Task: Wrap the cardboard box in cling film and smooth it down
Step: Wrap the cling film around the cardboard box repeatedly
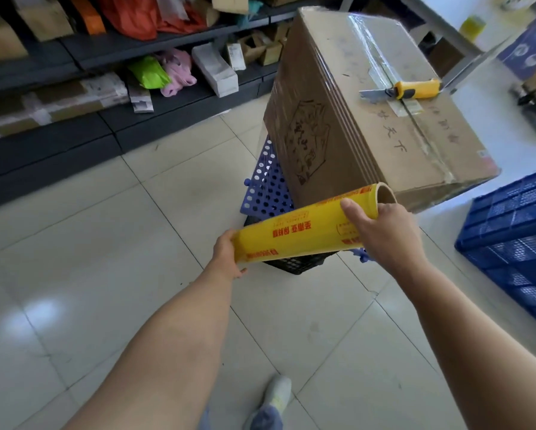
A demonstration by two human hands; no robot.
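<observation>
Atop a blue perforated board [268, 184] stands the cardboard box [369, 125], a yellow utility knife [415, 90] lying on it. Just before it, the left hand [226, 254] and the right hand [384, 232] each grip one end of the cling film roll [300, 232].

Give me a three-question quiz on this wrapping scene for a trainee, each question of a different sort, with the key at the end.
1. True or false: the left hand and the right hand both hold the cling film roll.
2. What lies on top of the cardboard box? A. scissors B. a yellow utility knife C. a marker pen
3. Short answer: which hand holds the end of the roll nearer the box?

Key: 1 true; 2 B; 3 the right hand.
</observation>
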